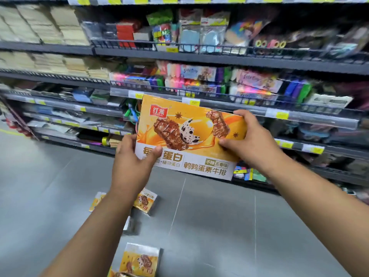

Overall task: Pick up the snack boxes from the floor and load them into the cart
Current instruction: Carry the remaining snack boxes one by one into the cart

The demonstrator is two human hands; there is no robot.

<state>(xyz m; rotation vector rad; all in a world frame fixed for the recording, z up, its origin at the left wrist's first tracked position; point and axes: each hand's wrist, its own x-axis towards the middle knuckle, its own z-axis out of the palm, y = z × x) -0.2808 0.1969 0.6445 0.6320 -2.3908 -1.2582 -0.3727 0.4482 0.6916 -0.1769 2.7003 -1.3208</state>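
Observation:
I hold an orange snack box (189,134) up in front of me at chest height, its printed face toward me. My left hand (132,162) grips its lower left corner, thumb across the front. My right hand (253,142) grips its right edge, with the thumb on the face and the fingers over the top. More of the same snack boxes lie on the grey floor below: one (145,200) under my left wrist, another (96,200) partly hidden by my forearm, and one (139,258) near the bottom edge. No cart is in view.
Dark store shelving (219,58) packed with stationery and coloured packets runs across the whole background, its lowest shelf (79,143) close to the floor. Grey tiled floor (219,226) stretches to the right of the fallen boxes.

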